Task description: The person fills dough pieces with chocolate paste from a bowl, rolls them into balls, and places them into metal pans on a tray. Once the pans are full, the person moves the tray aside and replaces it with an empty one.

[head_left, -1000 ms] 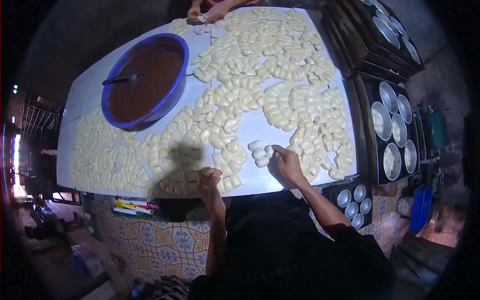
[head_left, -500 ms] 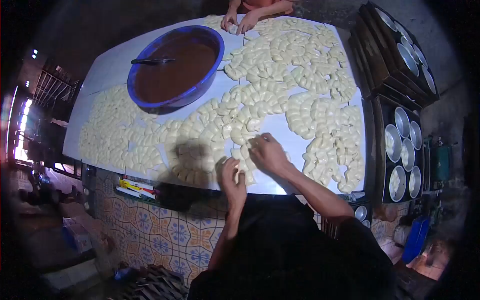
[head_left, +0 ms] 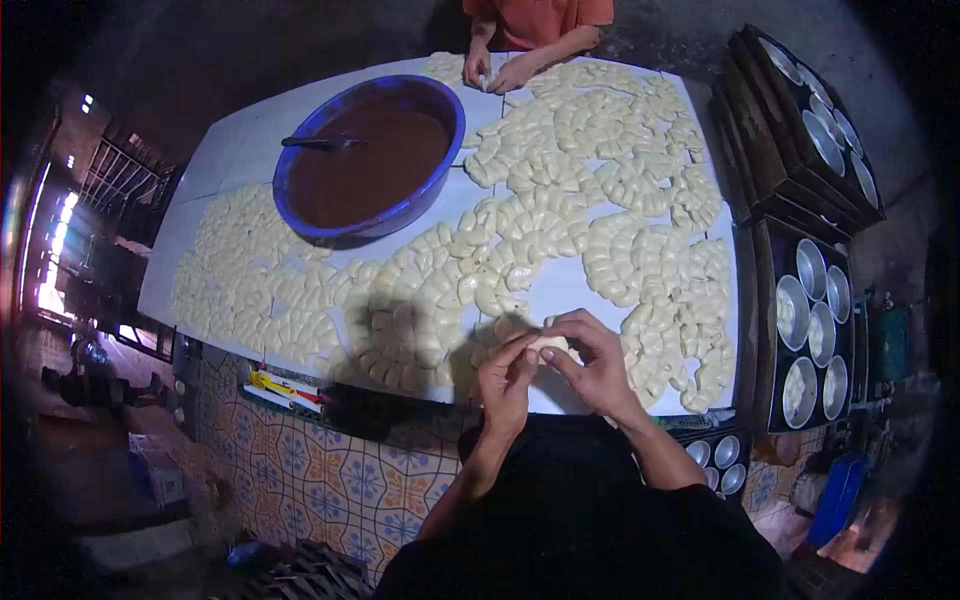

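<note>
Above the table's near edge, a small pale piece of dough (head_left: 549, 346) is pinched between my two hands. My left hand (head_left: 507, 385) grips it from the left with thumb and fingers. From the other side my right hand (head_left: 596, 370) curls over it, fingers bent and thumb underneath. Many more dough pieces (head_left: 545, 190) lie close together in rows and patches across the white table (head_left: 560, 285). A blue basin (head_left: 452, 165) of brown filling (head_left: 375, 165) stands farther off to the left, with a dark-handled utensil (head_left: 318, 143) resting in the filling.
Across the table, a person in an orange shirt (head_left: 545, 22) handles a small pale piece. On the right, dark trays (head_left: 762, 330) carry round metal tins (head_left: 797, 392), some with dough inside. More trays (head_left: 745, 140) are stacked behind. Under the near edge sits a yellow-handled item (head_left: 275, 386).
My hands have lifted off the dough on the table and come together to the right, now holding one piece. The view has shifted slightly, showing more of the person opposite.
</note>
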### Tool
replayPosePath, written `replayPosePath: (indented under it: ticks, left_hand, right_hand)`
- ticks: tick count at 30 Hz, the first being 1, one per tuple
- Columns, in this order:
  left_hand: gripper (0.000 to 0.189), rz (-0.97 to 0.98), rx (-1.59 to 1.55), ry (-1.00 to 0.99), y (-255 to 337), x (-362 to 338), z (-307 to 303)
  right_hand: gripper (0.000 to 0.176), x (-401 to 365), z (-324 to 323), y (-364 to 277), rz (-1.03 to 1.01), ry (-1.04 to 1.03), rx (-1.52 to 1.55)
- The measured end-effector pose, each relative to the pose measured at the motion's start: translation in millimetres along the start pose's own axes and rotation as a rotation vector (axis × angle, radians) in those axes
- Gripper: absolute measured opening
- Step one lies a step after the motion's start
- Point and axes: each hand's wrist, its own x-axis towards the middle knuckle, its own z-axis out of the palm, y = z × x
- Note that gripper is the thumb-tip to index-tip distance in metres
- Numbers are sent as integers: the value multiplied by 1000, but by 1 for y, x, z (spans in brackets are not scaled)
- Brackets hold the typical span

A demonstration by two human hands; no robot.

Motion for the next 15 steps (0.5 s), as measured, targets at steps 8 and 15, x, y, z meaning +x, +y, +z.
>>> replayPosePath:
  ticks: [8,15]
  left_hand:
    - [12,-218,-437,-92,7,23,6]
    - [117,-435,-1005,-489,33,89,6]
  right_hand:
    - [30,24,4,22,-123,-117,91]
    - [108,54,-6,76,206,-387,451]
